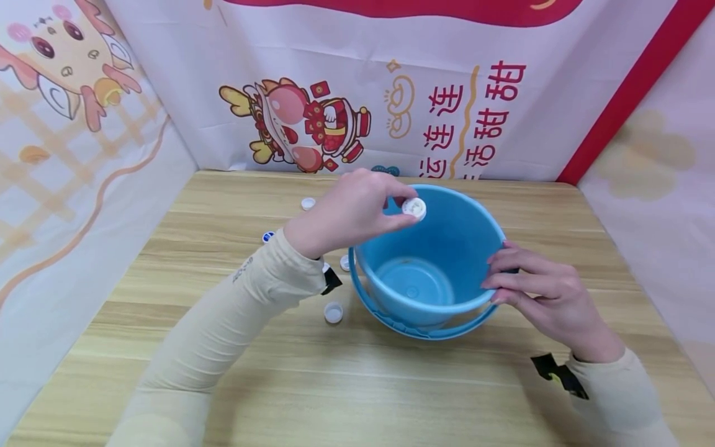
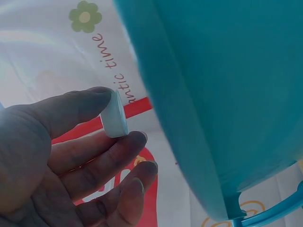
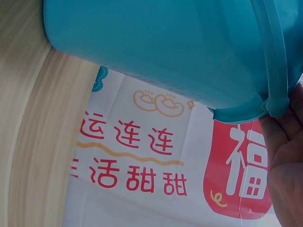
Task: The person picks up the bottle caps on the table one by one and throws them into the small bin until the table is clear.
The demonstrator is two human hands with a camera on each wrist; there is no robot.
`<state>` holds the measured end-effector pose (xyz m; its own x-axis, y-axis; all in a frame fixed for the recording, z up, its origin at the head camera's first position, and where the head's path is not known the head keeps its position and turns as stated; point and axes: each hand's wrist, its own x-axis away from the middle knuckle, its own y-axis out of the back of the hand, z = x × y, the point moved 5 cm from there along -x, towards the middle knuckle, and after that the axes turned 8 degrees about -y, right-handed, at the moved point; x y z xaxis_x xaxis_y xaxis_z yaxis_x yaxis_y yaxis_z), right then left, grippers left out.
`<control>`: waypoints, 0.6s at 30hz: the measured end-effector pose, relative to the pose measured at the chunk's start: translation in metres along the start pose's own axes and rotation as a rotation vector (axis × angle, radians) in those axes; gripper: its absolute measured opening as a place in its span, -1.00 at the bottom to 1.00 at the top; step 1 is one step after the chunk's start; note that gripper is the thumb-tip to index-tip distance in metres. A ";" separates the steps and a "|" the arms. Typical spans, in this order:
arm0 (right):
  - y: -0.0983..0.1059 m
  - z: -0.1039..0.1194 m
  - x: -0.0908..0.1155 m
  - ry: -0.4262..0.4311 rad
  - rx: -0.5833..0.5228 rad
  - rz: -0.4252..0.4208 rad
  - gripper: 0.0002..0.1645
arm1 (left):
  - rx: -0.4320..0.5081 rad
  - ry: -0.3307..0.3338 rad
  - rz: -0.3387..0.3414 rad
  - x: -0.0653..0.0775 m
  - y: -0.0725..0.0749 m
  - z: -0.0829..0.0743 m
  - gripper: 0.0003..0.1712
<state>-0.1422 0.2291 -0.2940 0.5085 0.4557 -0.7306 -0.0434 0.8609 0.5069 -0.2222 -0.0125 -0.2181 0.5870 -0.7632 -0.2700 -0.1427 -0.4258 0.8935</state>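
A white bottle cap [image 1: 414, 208] is pinched between the thumb and fingers of my left hand [image 1: 357, 208], just over the far left rim of a light blue bucket [image 1: 458, 242]. In the left wrist view the cap [image 2: 114, 116] appears edge-on beside the bucket wall [image 2: 199, 118], with the other fingers loosely bent. My right hand [image 1: 550, 295] grips the bucket's right rim, close to where the handle [image 3: 273, 56] joins it. The bucket's mouth faces the head camera, and its inside shows only bare wall and floor. Its handle hangs down along the near side.
Left of the bucket, a white cap [image 1: 333, 312], another white cap [image 1: 346, 263], a farther one [image 1: 308, 203] and a blue-and-white cap [image 1: 268, 237] lie on the wooden table [image 1: 391, 397]. A printed cloth backdrop [image 1: 201, 74] rises behind the table.
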 end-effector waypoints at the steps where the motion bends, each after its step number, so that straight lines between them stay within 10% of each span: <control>1: 0.000 0.000 0.000 0.001 -0.003 -0.001 -0.61 | 0.002 0.001 0.001 0.000 -0.001 0.000 -0.53; 18: -0.001 0.002 0.000 0.027 -0.029 -0.018 -0.62 | -0.100 0.037 0.041 0.010 -0.006 0.010 -0.44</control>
<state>-0.1403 0.2276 -0.2930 0.4865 0.4457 -0.7515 -0.0599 0.8751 0.4803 -0.2234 -0.0226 -0.2302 0.6116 -0.7597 -0.2209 -0.0877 -0.3425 0.9354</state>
